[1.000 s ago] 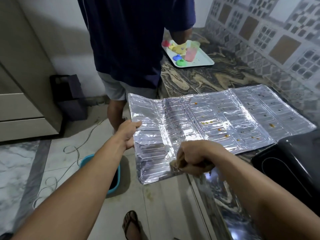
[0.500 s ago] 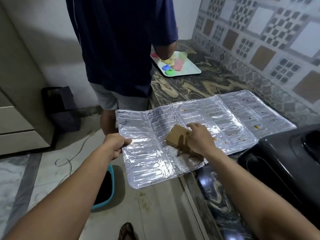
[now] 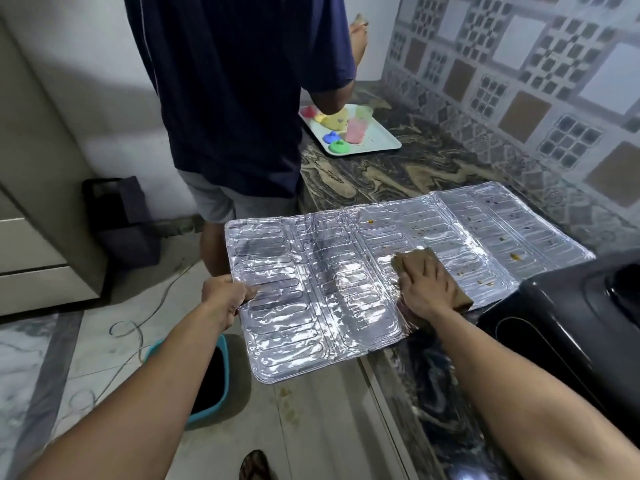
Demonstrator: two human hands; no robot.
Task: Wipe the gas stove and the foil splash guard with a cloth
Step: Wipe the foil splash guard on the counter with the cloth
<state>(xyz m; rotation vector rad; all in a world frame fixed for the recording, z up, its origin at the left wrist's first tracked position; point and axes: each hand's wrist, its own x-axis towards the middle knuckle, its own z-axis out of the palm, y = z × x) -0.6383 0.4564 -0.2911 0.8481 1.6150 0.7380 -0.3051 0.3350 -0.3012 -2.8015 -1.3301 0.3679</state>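
Foil guard (image 3: 346,271), half off the counter beside the stove (image 3: 571,323): our left hand (image 3: 227,299) pinches its overhanging edge, right hand (image 3: 427,289) presses cloth (image 3: 412,259) flat-fingered; hard strokes risk creasing unsupported foil.

The foil splash guard (image 3: 329,292) was thin silvery metal foil, embossed with oblong ridges, crinkled and brightly reflective, with small brownish spots toward 2 o'clock. The cloth (image 3: 420,261) under the right hand (image 3: 424,292) was brown, matt and soft-looking. The gas stove (image 3: 571,323) at 4 o'clock had a black, glossy, smooth top. The worktop (image 3: 398,174) was polished stone with swirling dark and tan veins. At 7 o'clock a teal bucket (image 3: 221,379) looked like smooth plastic.
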